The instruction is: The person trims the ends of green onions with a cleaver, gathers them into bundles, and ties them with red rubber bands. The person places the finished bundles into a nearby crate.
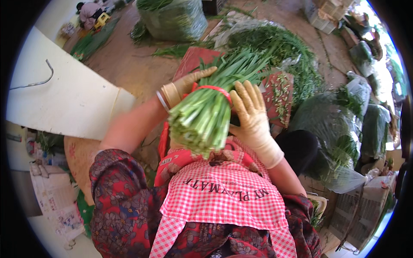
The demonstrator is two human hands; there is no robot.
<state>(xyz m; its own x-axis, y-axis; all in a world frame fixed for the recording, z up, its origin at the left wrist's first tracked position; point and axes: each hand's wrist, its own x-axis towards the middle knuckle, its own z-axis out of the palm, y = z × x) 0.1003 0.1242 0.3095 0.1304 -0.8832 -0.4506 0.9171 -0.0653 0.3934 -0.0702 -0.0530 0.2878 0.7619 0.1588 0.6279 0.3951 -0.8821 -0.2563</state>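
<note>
A thick bunch of long-leaved greens (pixel 206 113), seemingly garlic chives, is between my two hands above my lap. A red band (pixel 214 88) circles it, and the pale cut stalk ends point towards me. My left hand (pixel 190 82), in a cream-yellow glove, grips the bunch's left side, with the thumb lying along the leaves. My gloved right hand (pixel 253 114) presses against the right side, its fingers stretched out along the bunch. Beneath the leaves is a red board (pixel 280 108), with short cut stalk pieces (pixel 281 92) scattered on its right part.
Loose greens (pixel 267 42) lie on plastic beyond the board. A wrapped bale (pixel 174 21) stands farther off, and a plastic bag of greens (pixel 329 122) is at right. A white panel (pixel 67 84) with a metal hook (pixel 42 82) juts in from the left. Another person (pixel 88 14) is at the far left.
</note>
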